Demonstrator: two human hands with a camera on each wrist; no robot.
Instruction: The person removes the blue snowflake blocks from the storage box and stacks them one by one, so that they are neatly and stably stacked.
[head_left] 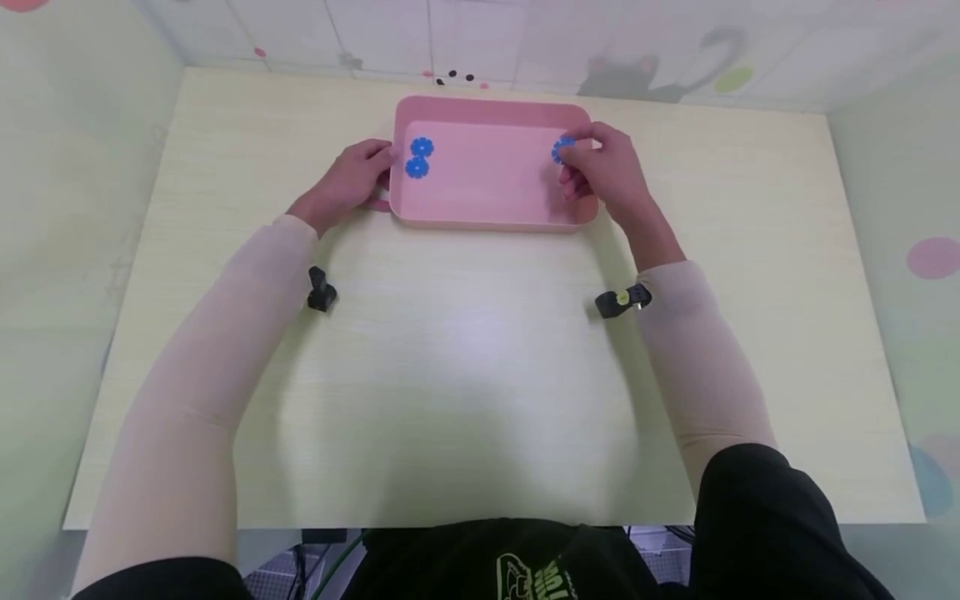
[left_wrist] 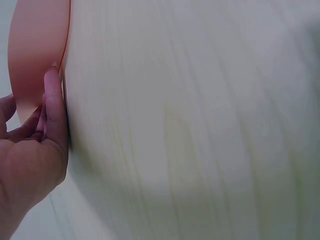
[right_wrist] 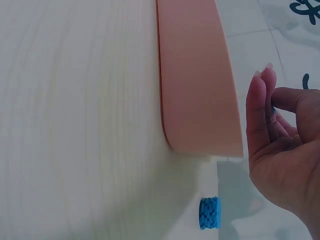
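Note:
A pink tray (head_left: 487, 218) lies at the far middle of the pale wooden table (head_left: 480, 375). Two blue toothed discs (head_left: 419, 157) lie inside it at its left end. My left hand (head_left: 352, 179) grips the tray's left end; in the left wrist view its fingers (left_wrist: 52, 107) curl against the tray wall (left_wrist: 35, 55). Over the tray's right end, my right hand (head_left: 603, 171) pinches a third blue disc (head_left: 562, 150) between thumb and fingers. The right wrist view shows that hand (right_wrist: 280, 145) beside the tray wall (right_wrist: 197, 85), the pinched disc almost hidden.
Another blue toothed piece (right_wrist: 210, 212) stands on edge on the table just outside the tray's corner, below my right hand. Light walls with cartoon prints enclose the table on three sides. A wide bare stretch of tabletop lies between the tray and my body.

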